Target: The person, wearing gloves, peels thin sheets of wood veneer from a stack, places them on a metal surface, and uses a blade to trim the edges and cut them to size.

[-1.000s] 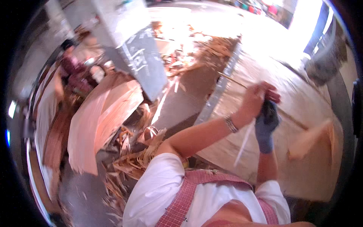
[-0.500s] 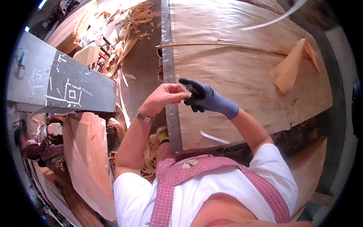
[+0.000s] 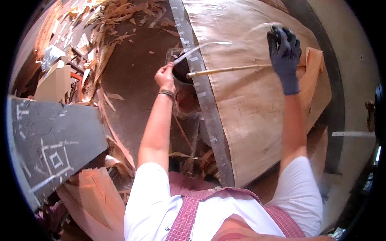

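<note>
Head view: a person leans over a worktable, both arms stretched forward.
Veneer sheet (image 3: 257,104): large pale wood sheet covering the worktable, its left edge along a metal rail (image 3: 203,92).
Floor (image 3: 132,72): left of the rail, strewn with wood scraps (image 3: 100,24).
Slate board (image 3: 52,140): dark, chalk-marked, at the left.
Stick (image 3: 229,70): thin, long axis running across the sheet from the rail toward the right hand.
Bucket (image 3: 183,72): dark, just beyond the table's left edge; contents cannot be told.
Tape strip (image 3: 213,43): clear, arcing between both hands.
Right hand (image 3: 284,50): gloved, fingers spread flat on the sheet at the strip's far end, touching the stick.
Left hand (image 3: 165,76): bare, fingers pinched on the strip's near end, above the bucket.
</note>
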Tool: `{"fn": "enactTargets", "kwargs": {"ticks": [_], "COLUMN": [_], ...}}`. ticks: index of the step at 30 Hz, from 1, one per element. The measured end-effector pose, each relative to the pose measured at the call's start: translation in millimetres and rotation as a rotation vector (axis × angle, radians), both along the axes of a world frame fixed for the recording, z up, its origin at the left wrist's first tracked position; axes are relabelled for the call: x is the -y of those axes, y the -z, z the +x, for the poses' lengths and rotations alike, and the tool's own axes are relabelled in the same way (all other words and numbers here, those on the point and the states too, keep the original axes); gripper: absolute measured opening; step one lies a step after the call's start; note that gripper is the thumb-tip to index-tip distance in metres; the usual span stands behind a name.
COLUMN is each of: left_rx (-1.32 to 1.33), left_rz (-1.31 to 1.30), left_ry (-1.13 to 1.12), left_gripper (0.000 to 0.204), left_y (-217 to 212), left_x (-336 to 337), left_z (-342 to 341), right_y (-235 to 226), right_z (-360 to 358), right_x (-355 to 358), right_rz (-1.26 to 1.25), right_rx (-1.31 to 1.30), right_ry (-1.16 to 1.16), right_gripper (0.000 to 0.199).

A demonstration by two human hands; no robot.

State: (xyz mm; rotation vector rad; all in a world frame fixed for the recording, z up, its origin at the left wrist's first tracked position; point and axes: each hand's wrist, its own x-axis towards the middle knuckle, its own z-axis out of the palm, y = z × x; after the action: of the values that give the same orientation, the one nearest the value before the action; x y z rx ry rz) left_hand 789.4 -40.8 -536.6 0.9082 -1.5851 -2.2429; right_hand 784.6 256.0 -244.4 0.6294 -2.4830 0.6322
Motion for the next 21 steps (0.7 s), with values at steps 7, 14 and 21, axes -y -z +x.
{"fn": "enactTargets", "kwargs": {"ticks": [7, 14, 21], "left_rx": [0.395, 0.155, 0.110], "left_rz": [-0.558, -0.679, -0.745], "left_ry": [0.245, 0.218, 0.186], "left_gripper": [0.019, 0.018, 0.011], "left_y": [27.6, 61.2, 62.1], "left_x": [-36.7, -13.9, -22.2], "left_z": [-7.9, -6.8, -6.6], "right_y": [133.7, 236.5, 279.8], "right_z": [93.2, 53.5, 11.5], "right_x": [198.2, 248.8, 221.8], "right_rz": [-0.579, -0.315, -0.190], "right_rx": [0.488, 0.317, 0.344], "right_ry": [0.084, 0.339, 0.334], "right_gripper": [0.030, 0.031, 0.028]}}
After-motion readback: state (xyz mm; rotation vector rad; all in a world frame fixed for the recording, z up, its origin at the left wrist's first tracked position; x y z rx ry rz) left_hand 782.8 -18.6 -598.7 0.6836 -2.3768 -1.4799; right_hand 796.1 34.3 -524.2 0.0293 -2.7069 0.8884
